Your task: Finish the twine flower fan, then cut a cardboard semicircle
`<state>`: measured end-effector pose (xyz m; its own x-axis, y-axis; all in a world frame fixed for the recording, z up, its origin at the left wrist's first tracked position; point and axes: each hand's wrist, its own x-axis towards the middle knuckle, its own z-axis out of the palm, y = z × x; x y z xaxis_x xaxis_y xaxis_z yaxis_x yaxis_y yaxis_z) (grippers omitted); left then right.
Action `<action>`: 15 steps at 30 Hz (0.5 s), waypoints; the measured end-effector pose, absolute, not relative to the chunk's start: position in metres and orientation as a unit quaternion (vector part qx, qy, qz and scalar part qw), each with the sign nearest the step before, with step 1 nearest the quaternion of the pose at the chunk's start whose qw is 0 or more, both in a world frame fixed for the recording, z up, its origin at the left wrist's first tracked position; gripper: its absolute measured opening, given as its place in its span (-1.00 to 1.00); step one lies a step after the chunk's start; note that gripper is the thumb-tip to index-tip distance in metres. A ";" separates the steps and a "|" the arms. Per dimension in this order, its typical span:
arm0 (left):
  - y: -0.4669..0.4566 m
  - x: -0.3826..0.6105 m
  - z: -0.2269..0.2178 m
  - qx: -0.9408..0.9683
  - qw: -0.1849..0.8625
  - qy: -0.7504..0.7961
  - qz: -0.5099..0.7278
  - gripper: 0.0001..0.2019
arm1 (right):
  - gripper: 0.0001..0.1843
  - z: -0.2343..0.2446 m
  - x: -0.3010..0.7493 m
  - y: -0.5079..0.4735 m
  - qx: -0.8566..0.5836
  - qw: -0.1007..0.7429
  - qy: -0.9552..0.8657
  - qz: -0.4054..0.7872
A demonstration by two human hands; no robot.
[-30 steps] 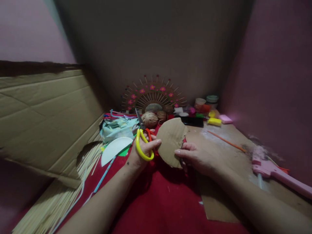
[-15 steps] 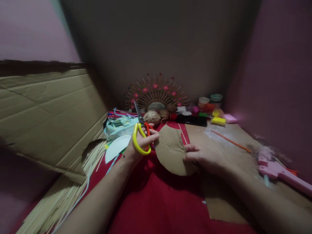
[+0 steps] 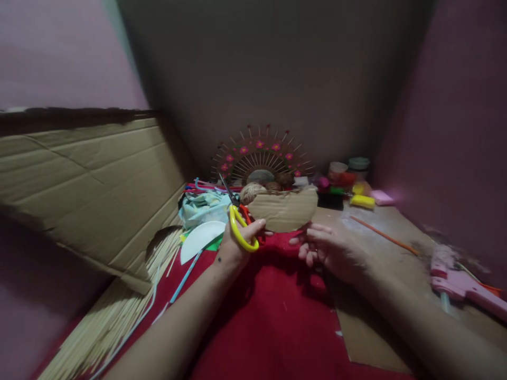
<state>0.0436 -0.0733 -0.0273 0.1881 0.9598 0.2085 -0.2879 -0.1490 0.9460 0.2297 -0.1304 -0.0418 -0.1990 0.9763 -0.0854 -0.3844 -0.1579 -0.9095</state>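
My left hand [image 3: 241,235] is closed on a pair of scissors [image 3: 238,221] with yellow and red handles, the dark blades pointing up and away. The same hand grips the left end of a piece of cardboard [image 3: 285,210], its thumb along the near side. The cardboard has a rounded outline and is tilted, so it looks narrow. My right hand [image 3: 322,245] hovers just below the cardboard's right end, apart from it, fingers loosely bent and spread with nothing seen in them.
A pink glue gun [image 3: 455,279] lies at the right on a flat cardboard sheet [image 3: 372,322]. Thin sticks [image 3: 106,322] and a large cardboard panel [image 3: 79,179] are at the left. At the back stand a flowered fan-shaped piece [image 3: 259,150], twine [image 3: 252,191] and tubs [image 3: 358,166].
The cardboard piece has tipped from showing its broad rounded face to a narrow slanted view. My right hand has let go of its edge. The scissors stay in my left hand.
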 end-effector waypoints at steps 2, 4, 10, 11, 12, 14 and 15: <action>-0.080 0.048 -0.029 0.537 0.583 0.305 0.527 -0.76 | -0.74 -0.044 0.225 -0.132 -0.387 0.509 -0.398 0.658; -0.085 0.052 -0.030 0.558 0.590 0.297 0.502 -0.72 | -0.71 -0.046 0.222 -0.131 -0.390 0.532 -0.389 0.643; -0.086 0.049 -0.028 0.593 0.549 0.356 0.470 -0.51 | -0.60 -0.047 0.227 -0.123 -0.348 0.601 -0.356 0.625; -0.086 0.048 -0.028 0.590 0.545 0.362 0.473 -0.50 | -0.59 -0.046 0.228 -0.123 -0.341 0.604 -0.356 0.626; -0.086 0.048 -0.028 0.586 0.547 0.363 0.475 -0.50 | -0.58 -0.046 0.228 -0.123 -0.335 0.608 -0.357 0.625; -0.089 0.051 -0.029 0.572 0.566 0.353 0.477 -0.50 | -0.56 -0.045 0.225 -0.125 -0.321 0.618 -0.357 0.623; -0.091 0.053 -0.030 0.567 0.577 0.345 0.476 -0.50 | -0.55 -0.045 0.223 -0.127 -0.312 0.621 -0.355 0.626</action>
